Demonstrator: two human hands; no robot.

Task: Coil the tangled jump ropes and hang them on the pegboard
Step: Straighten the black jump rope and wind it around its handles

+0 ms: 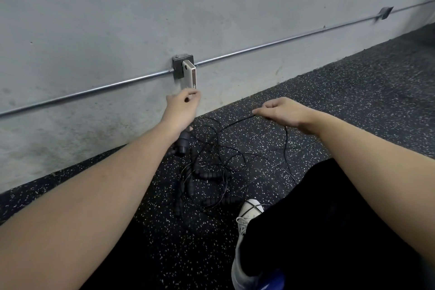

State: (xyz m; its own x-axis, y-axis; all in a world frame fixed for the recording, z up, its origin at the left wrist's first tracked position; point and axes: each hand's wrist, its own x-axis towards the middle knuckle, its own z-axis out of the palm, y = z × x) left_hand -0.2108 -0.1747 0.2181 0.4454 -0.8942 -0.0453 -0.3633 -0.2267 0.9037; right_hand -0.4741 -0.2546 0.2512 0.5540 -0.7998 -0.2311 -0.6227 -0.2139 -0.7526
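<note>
Conduit runs along the concrete wall to one junction box. Just below it, the left hand pinches something by a pale device; what exactly, I cannot tell. The tangled jump ropes lie on the speckled rubber floor, several foam handles showing. The right hand pinches one thin cord; draw it out slowly, freeing loops before coiling.

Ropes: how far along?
Done: nothing coiled; the ropes lie tangled on the floor. In hand: the right hand pinches a cord; the left hand is raised with a handle below it, its grip unclear. Left: untangling, coiling and hanging; no pegboard in view.
</note>
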